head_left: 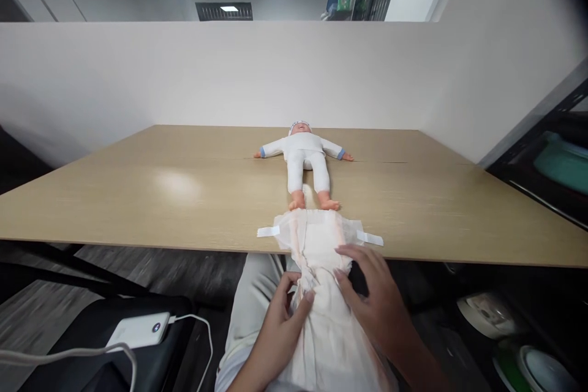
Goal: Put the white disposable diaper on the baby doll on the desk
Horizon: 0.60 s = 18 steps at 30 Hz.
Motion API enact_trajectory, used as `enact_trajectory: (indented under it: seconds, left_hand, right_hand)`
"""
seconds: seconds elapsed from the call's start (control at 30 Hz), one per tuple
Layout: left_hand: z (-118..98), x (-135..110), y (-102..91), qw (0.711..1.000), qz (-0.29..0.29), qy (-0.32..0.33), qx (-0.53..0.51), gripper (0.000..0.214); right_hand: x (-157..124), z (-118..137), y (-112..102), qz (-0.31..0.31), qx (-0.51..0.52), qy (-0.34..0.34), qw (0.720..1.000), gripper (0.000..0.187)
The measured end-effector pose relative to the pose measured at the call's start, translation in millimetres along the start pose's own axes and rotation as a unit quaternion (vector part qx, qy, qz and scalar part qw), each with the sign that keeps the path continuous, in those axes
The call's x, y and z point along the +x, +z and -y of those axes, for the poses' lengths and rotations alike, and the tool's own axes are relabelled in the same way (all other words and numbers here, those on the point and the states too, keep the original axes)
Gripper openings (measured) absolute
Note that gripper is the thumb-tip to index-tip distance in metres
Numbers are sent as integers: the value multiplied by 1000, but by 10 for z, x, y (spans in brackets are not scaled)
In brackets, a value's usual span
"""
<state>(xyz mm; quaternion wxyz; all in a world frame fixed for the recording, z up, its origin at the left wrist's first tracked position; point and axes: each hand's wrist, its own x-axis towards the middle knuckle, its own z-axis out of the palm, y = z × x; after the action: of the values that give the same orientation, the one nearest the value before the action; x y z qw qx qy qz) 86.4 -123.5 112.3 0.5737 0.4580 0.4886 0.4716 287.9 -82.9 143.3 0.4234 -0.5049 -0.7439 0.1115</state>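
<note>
Just short of the near edge of the table [114, 196], the left hand [280, 321] curved inward beside the diaper [324, 300], thumb over its gathered side; whether that grip pinched the fold could not be told. The right hand [374, 294] arched in opposite, its grip spread, thumb and forefinger resting apart on the diaper. The diaper ran from the person's lap [261, 294] onto the table's near edge, probably so both supported its length; its 2 tabs [268, 231] lay outstretched there, seemingly kept off the middle. Farther across the table, a doll [305, 162] lay face up, arms out, perhaps placed clear of the hands yet reachable. Beyond the table stood a white partition [229, 73].
</note>
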Motion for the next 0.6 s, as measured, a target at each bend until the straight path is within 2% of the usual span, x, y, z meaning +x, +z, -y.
enact_trajectory:
  seconds: [0.17, 0.23, 0.3, 0.37, 0.43, 0.5, 0.6]
  left_hand:
    - [54, 15, 19, 999, -9, 27, 37, 36]
    - [39, -5, -25, 994, -8, 37, 100, 34]
    - [-32, -2, -117, 979, -6, 78, 186, 33]
    - [-165, 74, -262, 950, -21, 159, 268, 31]
    - [-350, 263, -444, 906, -50, 256, 334, 26]
    - [-559, 580, -631, 851, -70, 331, 401, 22]
    - [-839, 1230, -837, 781, -77, 369, 497, 32]
  right_hand:
    - [500, 14, 357, 138, -70, -74, 985, 48]
    - [622, -51, 491, 167, -100, -81, 978, 53]
    - [690, -125, 591, 176, -124, -82, 973, 53]
    - [718, -184, 650, 177, -142, -86, 970, 52]
    - [721, -217, 674, 174, -150, -94, 969, 52]
    - [715, -224, 674, 170, -151, -99, 969, 53]
    - [711, -205, 663, 165, -151, -101, 969, 52]
